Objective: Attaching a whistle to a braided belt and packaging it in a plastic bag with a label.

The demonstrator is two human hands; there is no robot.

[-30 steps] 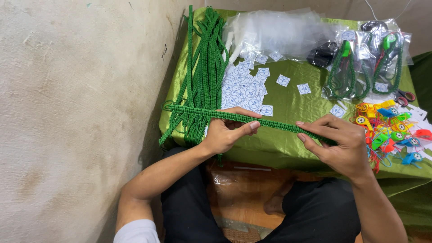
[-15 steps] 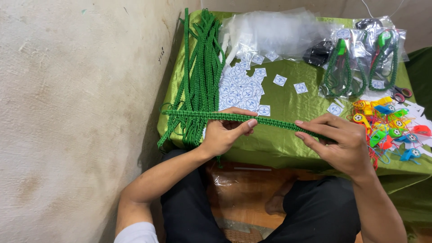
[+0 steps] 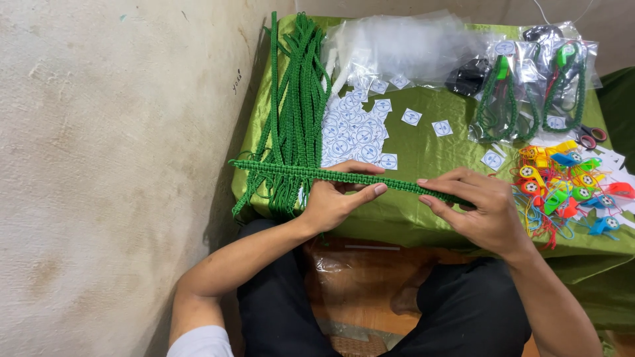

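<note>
fingers of both hands pinch a green braided cord (image 3: 344, 177) over the table's near edge (image 3: 397, 231).

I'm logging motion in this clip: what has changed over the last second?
Very little. The left hand and right hand still hold the green braided cord stretched sideways between them over the table edge, with no visible shift. Nothing was picked up or released. The cord bundle, round stickers and coloured whistles lie unmoved.

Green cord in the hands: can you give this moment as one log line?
left hand: grips green cord | right hand: grips its other end | cord: stretched level above table | beside: cord pile, whistles
</note>
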